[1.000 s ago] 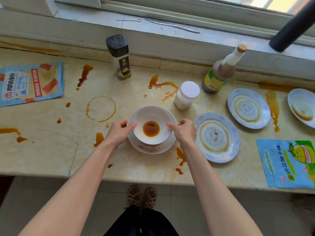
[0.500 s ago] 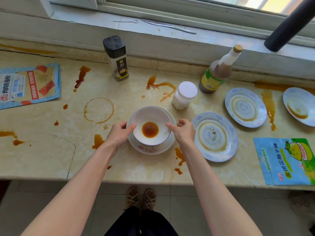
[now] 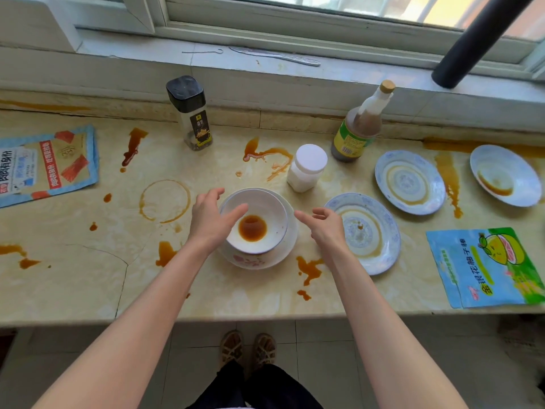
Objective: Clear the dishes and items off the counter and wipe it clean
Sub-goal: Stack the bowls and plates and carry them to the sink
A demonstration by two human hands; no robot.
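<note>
In the middle of the counter, near the front edge: a white bowl with brown sauce at the bottom, sitting in a flowered dish. Over the left rim of the bowl, the left hand, fingers spread and relaxed, gripping nothing; cannot tell whether the thumb touches the rim. Just right of the dish, the right hand, fingers loosely bent and also open, holding nothing, apart from the bowl.

To the right, three dirty plates: the near plate just beside the right hand, the middle plate behind it, the far plate close to the right edge. Behind the bowl, a white jar; further back, by the wall, a bottle and, more to the left, a spice jar with a black lid. Flat on the counter, the left packet at the far left and the right packet at the front right.

Brown stains in many places on the counter, among them a ring just left of the bowl.
</note>
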